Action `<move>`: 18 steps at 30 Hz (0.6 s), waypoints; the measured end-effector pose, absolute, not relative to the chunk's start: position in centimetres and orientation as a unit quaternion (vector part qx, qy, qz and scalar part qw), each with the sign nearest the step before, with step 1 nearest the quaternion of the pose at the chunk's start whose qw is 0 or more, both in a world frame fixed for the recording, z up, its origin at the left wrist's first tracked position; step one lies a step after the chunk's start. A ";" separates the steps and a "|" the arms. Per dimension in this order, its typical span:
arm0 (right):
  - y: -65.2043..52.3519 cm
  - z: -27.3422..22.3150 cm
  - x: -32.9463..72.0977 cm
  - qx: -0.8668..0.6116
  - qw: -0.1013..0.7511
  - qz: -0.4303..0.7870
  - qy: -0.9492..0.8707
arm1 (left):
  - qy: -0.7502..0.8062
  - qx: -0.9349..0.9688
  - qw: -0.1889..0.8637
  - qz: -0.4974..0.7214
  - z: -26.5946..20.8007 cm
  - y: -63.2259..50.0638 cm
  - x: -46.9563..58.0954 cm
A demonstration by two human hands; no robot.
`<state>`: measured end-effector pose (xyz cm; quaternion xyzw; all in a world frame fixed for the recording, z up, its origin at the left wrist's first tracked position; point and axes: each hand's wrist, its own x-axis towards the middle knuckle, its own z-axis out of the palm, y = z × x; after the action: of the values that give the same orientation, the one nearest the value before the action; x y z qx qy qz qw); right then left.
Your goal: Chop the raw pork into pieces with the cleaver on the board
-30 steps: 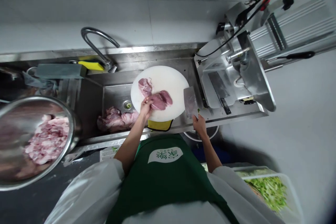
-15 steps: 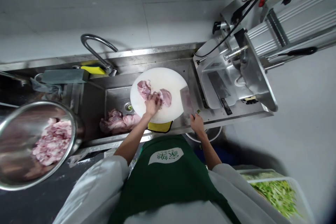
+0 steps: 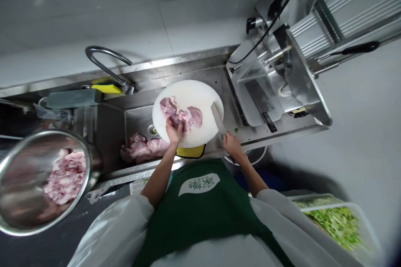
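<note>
A round white cutting board point(image 3: 205, 89) bears a piece of raw meat point(image 3: 194, 117), pink and spread out, with its lobes lying left and right. My left hand point(image 3: 174, 131) grips the meat's near edge, thumb and fingers closed on it; some fingertips are hidden. In my right hand point(image 3: 232, 144) is a cleaver point(image 3: 218, 117), held by its handle. Its blade is over the board's right side, apart from the meat. More raw meat point(image 3: 142, 148) lies in the sink point(image 3: 109, 133), left of the board. A yellow cloth point(image 3: 191, 151) shows under the board's near edge.
At left stands a steel bowl point(image 3: 19, 175) holding cut meat point(image 3: 67, 175). Behind the sink rises a faucet point(image 3: 106, 52) beside a yellow sponge point(image 3: 107, 88). On the right are a slicing machine point(image 3: 303, 75) and another cleaver point(image 3: 258, 100). A basket of chopped greens point(image 3: 336, 223) sits low right.
My left hand has moved left from the meat's middle to its near edge. The cleaver has swung up and left, its blade now over the board. The view has shifted slightly.
</note>
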<state>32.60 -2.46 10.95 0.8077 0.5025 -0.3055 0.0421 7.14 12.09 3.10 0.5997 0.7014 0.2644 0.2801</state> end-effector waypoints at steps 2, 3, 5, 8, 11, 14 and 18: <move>-2.5 10.6 32.4 0.809 0.043 -0.303 0.502 | 0.704 0.585 0.323 0.241 3.2 13.3 6.9; -2.5 10.5 32.4 0.810 0.043 -0.301 0.502 | 0.696 0.589 0.336 0.236 3.3 13.8 6.7; -2.6 10.4 32.4 0.810 0.040 -0.300 0.503 | 0.665 0.603 0.357 0.260 3.4 13.8 6.2; -2.6 10.4 32.6 0.813 0.036 -0.297 0.499 | 0.620 0.579 0.411 0.334 3.5 11.7 5.3; -2.6 10.7 32.7 0.819 0.032 -0.292 0.494 | 0.607 0.554 0.458 0.339 3.7 8.8 3.6; -2.3 11.5 32.3 0.818 0.038 -0.290 0.495 | 0.645 0.607 0.366 0.286 4.4 7.5 2.1; -1.1 12.9 31.3 0.794 0.045 -0.285 0.536 | 0.633 0.678 0.226 0.296 5.6 9.7 4.1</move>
<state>31.34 -1.13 12.86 0.7935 0.5357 -0.2852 0.0449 4.06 9.72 5.55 0.6783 0.6334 0.2964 0.2257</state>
